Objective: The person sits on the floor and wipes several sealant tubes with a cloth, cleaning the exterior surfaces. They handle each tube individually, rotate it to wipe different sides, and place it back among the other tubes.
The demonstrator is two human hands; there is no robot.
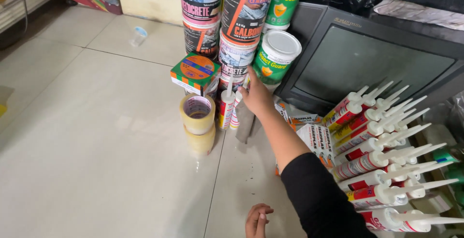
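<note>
Right hand [256, 97] is gripping an upright sealant cartridge [236, 111] by the paint tubs [244, 15]; left hand [257, 220] sits loosely curled, holding nothing, over the floor [96, 146].

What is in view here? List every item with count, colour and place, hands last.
Tubs: about seven, white-lidded, stacked at the wall.
Box: one, green and orange, before the tubs.
Tape rolls: two, yellowish, stacked on the floor.
Standing cartridges: two, white and red, beside the tape.
Piled cartridges: about a dozen, white and red, right.
Television: one, dark, leaning right.
Cup: one, clear, far floor.
Right hand: at the standing cartridges.
Left hand: bottom edge, empty.
</note>
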